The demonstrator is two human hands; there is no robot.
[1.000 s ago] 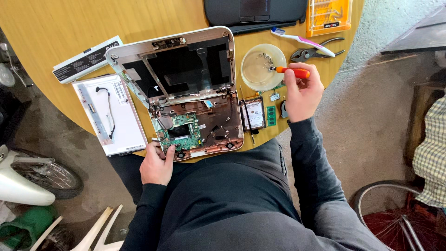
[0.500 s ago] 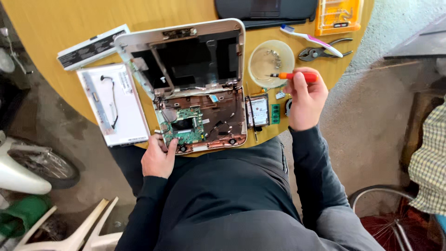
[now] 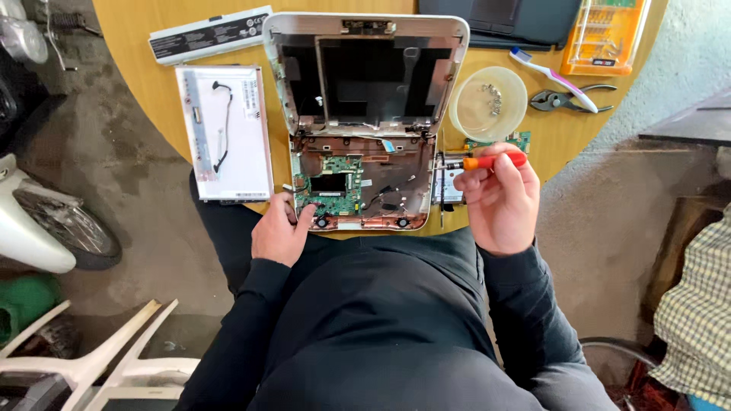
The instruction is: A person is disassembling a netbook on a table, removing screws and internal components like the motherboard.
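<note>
At the near edge of the round wooden table (image 3: 137, 23), the left hand (image 3: 280, 232) is resting against the front left corner of the opened small laptop (image 3: 358, 179), fingers loosely curled and closing on nothing, the fingertips touching the chassis just beside the green circuit board (image 3: 329, 185). The right hand (image 3: 496, 199) is wrapping tightly around an orange-handled screwdriver (image 3: 487, 161), its shaft pointing left toward the laptop's right side, over a small loose part lying there. By my judgement the stripping-down is well along — the lid is standing as a bare shell, the screen panel (image 3: 225, 131) is lying apart to the left, and screws are sitting in the clear dish (image 3: 488, 103). The step in hand looks like working on a fastener at the right edge; the next move is calling for a steady tip placed squarely while the left hand braces the base. Compared with 0.5 s ago, the screwdriver is sitting lower and nearer the chassis — the left hand is keeping its corner.
</note>
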